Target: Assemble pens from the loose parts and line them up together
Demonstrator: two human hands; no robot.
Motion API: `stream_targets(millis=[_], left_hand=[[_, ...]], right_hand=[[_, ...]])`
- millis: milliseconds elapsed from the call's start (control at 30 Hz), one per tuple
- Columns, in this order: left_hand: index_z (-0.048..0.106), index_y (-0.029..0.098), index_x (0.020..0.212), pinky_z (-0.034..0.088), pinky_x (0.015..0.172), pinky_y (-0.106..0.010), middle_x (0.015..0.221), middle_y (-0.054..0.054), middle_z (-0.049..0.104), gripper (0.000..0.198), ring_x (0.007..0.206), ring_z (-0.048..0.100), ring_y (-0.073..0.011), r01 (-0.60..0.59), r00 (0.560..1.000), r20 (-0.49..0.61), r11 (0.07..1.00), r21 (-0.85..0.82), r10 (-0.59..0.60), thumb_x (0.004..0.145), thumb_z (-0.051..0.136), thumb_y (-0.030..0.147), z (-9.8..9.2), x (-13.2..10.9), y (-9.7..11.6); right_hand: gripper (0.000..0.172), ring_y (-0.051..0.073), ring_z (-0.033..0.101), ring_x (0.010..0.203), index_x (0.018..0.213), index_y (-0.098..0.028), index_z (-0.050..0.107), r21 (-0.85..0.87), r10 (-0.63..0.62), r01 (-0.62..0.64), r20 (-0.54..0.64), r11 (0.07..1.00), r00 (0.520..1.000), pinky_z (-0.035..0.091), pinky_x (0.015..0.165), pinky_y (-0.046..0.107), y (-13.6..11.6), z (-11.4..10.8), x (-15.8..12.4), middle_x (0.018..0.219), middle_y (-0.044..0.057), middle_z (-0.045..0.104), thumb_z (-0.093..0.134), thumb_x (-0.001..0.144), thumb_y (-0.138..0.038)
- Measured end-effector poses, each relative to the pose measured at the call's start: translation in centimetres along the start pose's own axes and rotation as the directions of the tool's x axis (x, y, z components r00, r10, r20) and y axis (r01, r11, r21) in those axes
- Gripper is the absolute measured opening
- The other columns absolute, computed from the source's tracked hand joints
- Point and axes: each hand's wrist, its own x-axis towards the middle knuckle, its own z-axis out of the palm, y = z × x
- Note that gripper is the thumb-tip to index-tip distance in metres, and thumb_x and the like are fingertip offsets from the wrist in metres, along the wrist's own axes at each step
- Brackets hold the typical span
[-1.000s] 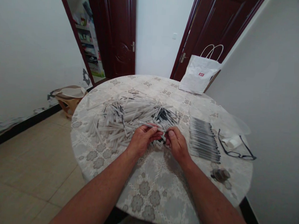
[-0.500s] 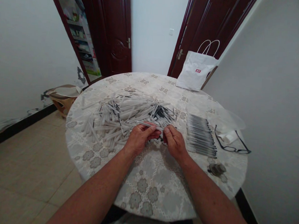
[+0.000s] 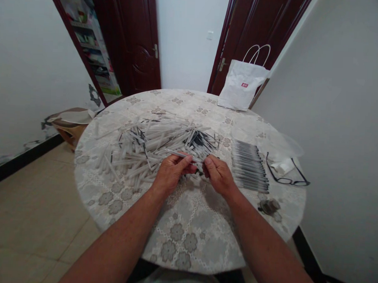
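Observation:
My left hand (image 3: 171, 170) is closed on a slim, clear pen barrel (image 3: 176, 152), thumb on top. The barrel lies nearly level, its left end sticking out past my fingers. My right hand (image 3: 219, 173) pinches at the barrel's right end; the fingertips hide that end. Just beyond my hands spreads a loose pile of whitish pen barrels (image 3: 164, 134), with thin black pieces (image 3: 199, 141) mixed in at its right. To the right of my right hand lies a neat row of pens (image 3: 249, 165), side by side, dark toward their right ends.
Glasses (image 3: 284, 180) and a small white roll (image 3: 283, 165) lie at the table's right. A dark, lumpy object (image 3: 270, 206) sits nearer. At the back stands a white paper bag (image 3: 241, 85). A flowered cloth covers the round table (image 3: 185, 229). A stool (image 3: 71, 126) is at left.
The whole view has shifted slightly, so everything appears a little farther left. Both hands keep their hold on the barrel, and the pile and row look the same.

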Motion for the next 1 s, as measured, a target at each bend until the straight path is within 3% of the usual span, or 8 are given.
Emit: stream_targets(millis=[67,167,233,333,433,600,833,1000], left_hand=[[0.067,0.014,0.095,0.063,0.073,-0.035,0.084,-0.005,0.075,0.036,0.071,0.073,-0.0180,-0.011,1.000,-0.016,1.000,-0.014,0.011,0.079,0.080,0.044,0.0,0.1,0.0],[0.064,0.015,0.096,0.062,0.072,-0.035,0.087,-0.006,0.075,0.036,0.075,0.074,-0.0195,-0.016,1.000,-0.021,0.999,-0.047,0.015,0.081,0.078,0.044,-0.2,0.3,0.0],[0.063,0.015,0.098,0.062,0.071,-0.035,0.089,-0.007,0.075,0.037,0.076,0.074,-0.0198,-0.011,1.000,-0.015,0.998,-0.060,0.010,0.081,0.077,0.044,-0.2,0.4,0.0],[0.062,0.016,0.098,0.062,0.072,-0.035,0.090,-0.007,0.076,0.035,0.078,0.074,-0.0200,-0.003,1.000,0.002,0.999,-0.054,0.003,0.082,0.075,0.044,-0.2,0.4,-0.1],[0.062,0.016,0.096,0.061,0.076,-0.036,0.094,-0.009,0.076,0.033,0.082,0.075,-0.0210,0.002,1.000,0.021,0.999,-0.040,-0.001,0.084,0.073,0.044,-0.1,0.3,-0.1],[0.062,0.015,0.095,0.060,0.081,-0.038,0.098,-0.011,0.077,0.033,0.085,0.075,-0.0221,0.004,0.999,0.041,0.999,-0.037,-0.003,0.083,0.074,0.044,0.1,0.1,0.2],[0.062,0.015,0.091,0.059,0.076,-0.034,0.089,-0.009,0.077,0.035,0.076,0.074,-0.0194,0.006,1.000,0.008,0.999,-0.043,-0.006,0.080,0.076,0.046,0.2,0.1,0.4],[0.062,0.016,0.092,0.059,0.074,-0.032,0.087,-0.007,0.075,0.036,0.073,0.072,-0.0176,0.019,1.000,-0.020,1.000,-0.019,-0.020,0.080,0.075,0.048,0.2,0.1,0.4]], right_hand=[[0.036,0.015,0.056,0.063,0.086,-0.021,0.061,-0.087,-0.001,-0.012,-0.144,0.996,0.990,0.041,0.064,0.026,0.7,-1.3,0.6,0.070,-0.001,0.061,0.039,0.105,-0.043],[0.023,0.020,0.063,0.085,0.104,-0.019,0.067,-0.355,-0.068,-0.082,-0.389,0.931,0.919,0.045,0.080,0.030,2.4,-3.8,1.4,0.094,0.007,0.070,0.048,0.099,-0.031],[0.024,0.023,0.063,0.097,0.105,-0.016,0.070,-0.519,-0.061,-0.140,-0.351,0.843,0.934,0.045,0.090,0.032,3.7,-5.1,1.6,0.103,0.011,0.071,0.050,0.095,-0.024],[0.027,0.025,0.065,0.102,0.106,-0.017,0.075,-0.671,0.120,-0.211,-0.180,0.710,0.976,0.044,0.093,0.032,5.1,-5.8,1.6,0.107,0.013,0.072,0.051,0.093,-0.021],[0.031,0.025,0.066,0.104,0.112,-0.020,0.076,-0.763,0.268,-0.221,-0.065,0.608,0.961,0.044,0.089,0.031,5.4,-5.2,1.4,0.111,0.013,0.072,0.051,0.094,-0.019],[0.035,0.026,0.067,0.100,0.115,-0.021,0.074,-0.857,0.362,-0.195,-0.010,0.478,0.932,0.044,0.080,0.031,4.9,-3.8,1.4,0.111,0.014,0.070,0.045,0.097,-0.019],[0.029,0.025,0.066,0.104,0.116,-0.021,0.069,-0.870,0.393,-0.193,0.000,0.453,0.919,0.043,0.081,0.029,4.0,-3.6,1.4,0.113,0.012,0.068,0.046,0.098,-0.020],[0.025,0.025,0.066,0.105,0.113,-0.021,0.068,-0.863,0.405,-0.181,0.029,0.471,0.914,0.043,0.081,0.030,3.3,-3.1,1.3,0.113,0.011,0.067,0.051,0.099,-0.033]])
